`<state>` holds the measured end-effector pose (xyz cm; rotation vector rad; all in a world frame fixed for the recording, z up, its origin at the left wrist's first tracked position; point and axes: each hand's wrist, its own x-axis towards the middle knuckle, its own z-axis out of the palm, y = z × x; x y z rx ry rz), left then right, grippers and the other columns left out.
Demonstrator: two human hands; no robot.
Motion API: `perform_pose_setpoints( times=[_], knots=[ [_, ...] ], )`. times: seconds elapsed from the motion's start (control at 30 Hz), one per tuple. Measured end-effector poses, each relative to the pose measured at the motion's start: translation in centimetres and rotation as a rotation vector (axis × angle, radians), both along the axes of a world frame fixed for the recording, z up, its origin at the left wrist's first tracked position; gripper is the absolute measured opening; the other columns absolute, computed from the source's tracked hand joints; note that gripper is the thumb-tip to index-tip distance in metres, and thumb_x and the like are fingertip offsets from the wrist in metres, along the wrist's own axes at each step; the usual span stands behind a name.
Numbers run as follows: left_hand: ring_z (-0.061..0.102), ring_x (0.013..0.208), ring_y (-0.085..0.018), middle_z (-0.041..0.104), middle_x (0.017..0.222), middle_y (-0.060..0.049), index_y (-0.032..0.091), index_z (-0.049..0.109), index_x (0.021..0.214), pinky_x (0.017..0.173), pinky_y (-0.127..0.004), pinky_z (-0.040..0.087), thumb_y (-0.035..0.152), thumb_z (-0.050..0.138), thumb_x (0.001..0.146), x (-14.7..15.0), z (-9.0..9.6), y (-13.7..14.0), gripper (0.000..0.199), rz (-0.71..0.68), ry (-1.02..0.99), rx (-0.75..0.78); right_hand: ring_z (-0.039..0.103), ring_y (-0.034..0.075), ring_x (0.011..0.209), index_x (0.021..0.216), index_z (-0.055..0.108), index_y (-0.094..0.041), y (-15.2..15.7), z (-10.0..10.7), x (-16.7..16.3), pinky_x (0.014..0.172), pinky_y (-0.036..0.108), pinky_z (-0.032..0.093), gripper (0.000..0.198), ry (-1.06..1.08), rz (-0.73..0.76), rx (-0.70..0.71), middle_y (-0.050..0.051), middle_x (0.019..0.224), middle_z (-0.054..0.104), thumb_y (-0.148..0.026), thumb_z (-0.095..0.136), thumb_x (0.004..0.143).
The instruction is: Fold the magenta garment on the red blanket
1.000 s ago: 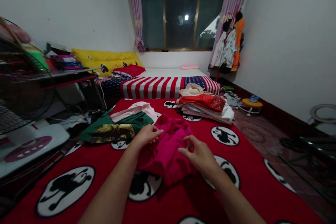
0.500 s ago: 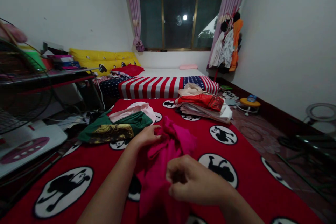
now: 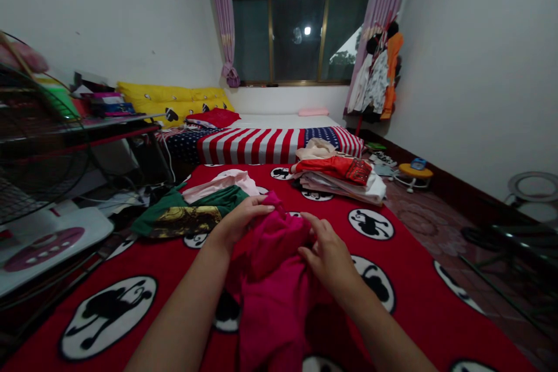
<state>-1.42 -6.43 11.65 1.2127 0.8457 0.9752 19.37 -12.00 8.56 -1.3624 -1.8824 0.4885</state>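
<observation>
Two bare hands meet on a bunched magenta garment [image 3: 274, 279] that lies on the near part of a red blanket [image 3: 414, 290] printed with black-and-white roundels. The left hand [image 3: 238, 222] grips the cloth's upper left edge, fingers curled over the fold, while the right hand [image 3: 326, 253] pinches the fabric just beside it (thumb and fingertips closed on a ridge of cloth), so the hands sit near one another with the garment humped between them. Left of the garment, a green garment with a gold print [image 3: 187, 216] lies spread on the blanket, with a pale pink piece [image 3: 220, 181] touching its far edge. Farther off to the right stands a folded stack of clothes [image 3: 342, 177], red on top. Beyond it runs a striped, starred bedcover [image 3: 257, 144].
</observation>
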Motion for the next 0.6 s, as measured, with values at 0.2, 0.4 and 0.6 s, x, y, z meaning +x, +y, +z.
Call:
perform_pose_setpoints(
  times=[0.2, 0.4, 0.6],
  knots=[
    [0.061, 0.069, -0.012, 0.066, 0.086, -0.003, 0.018, 0.064, 0.105, 0.063, -0.019, 0.047, 0.034, 0.075, 0.071, 0.8, 0.3, 0.0, 0.039, 0.109, -0.136, 0.041, 0.057, 0.015, 0.063, 0.078, 0.062, -0.018, 0.7, 1.1, 1.5, 0.059, 0.027, 0.047, 0.01, 0.513, 0.021, -0.107, 0.002, 0.073, 0.061, -0.028, 0.059, 0.075],
    [0.061, 0.082, -0.018, 0.065, 0.097, -0.009, 0.016, 0.058, 0.123, 0.064, -0.023, 0.047, 0.048, 0.071, 0.075, 1.5, -0.5, -0.2, 0.059, -0.064, 0.318, 0.088, 0.06, 0.011, 0.056, 0.078, 0.063, -0.017, 2.3, 3.1, 4.8, 0.053, 0.022, 0.051, 0.021, 1.306, 0.008, -0.135, -0.001, 0.067, 0.066, -0.023, 0.071, 0.059],
    [0.06, 0.078, -0.018, 0.068, 0.088, -0.005, 0.013, 0.07, 0.096, 0.065, -0.024, 0.043, 0.045, 0.071, 0.074, 3.3, 0.0, -1.7, 0.039, -0.369, 0.362, 0.151, 0.066, 0.012, 0.071, 0.083, 0.065, -0.019, 2.2, 3.7, 4.3, 0.068, 0.023, 0.055, 0.023, 1.367, 0.068, -0.043, -0.001, 0.079, 0.069, -0.02, 0.073, 0.062]
  ],
)
